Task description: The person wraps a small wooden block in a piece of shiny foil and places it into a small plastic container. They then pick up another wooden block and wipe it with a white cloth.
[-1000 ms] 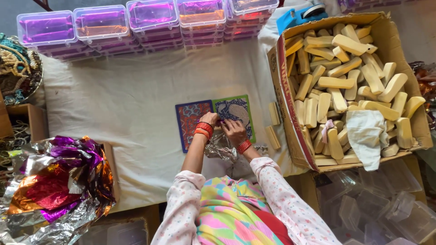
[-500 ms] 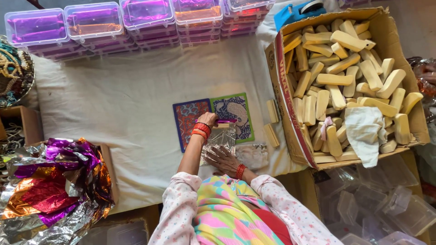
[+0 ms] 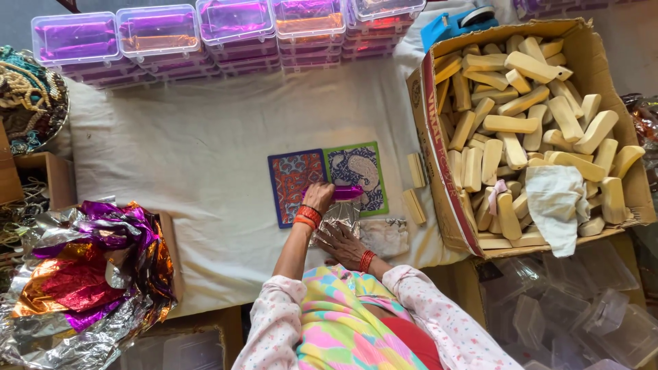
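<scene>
My left hand [image 3: 318,199] grips one end of a small bar wrapped in purple foil [image 3: 347,193], which lies across the lower edge of a green paisley card [image 3: 361,166]. A red and blue patterned card [image 3: 293,179] lies beside it on the left. My right hand [image 3: 340,241] rests flat, fingers spread, on a crinkled silver foil sheet [image 3: 340,214] just below the cards. Two bare wooden blocks [image 3: 415,169] lie to the right of the cards on the white cloth-covered table [image 3: 205,151].
A large cardboard box [image 3: 439,185] at the right holds several wooden blocks and a white cloth [image 3: 556,205]. Clear lidded boxes [image 3: 164,34] with purple contents line the far edge. Crumpled coloured foil [image 3: 75,274] lies at the left, empty clear boxes [image 3: 582,315] at the lower right.
My right hand has drawn back from the paisley card toward my body and now lies flat on the silver foil. My left hand stays on the purple bar.
</scene>
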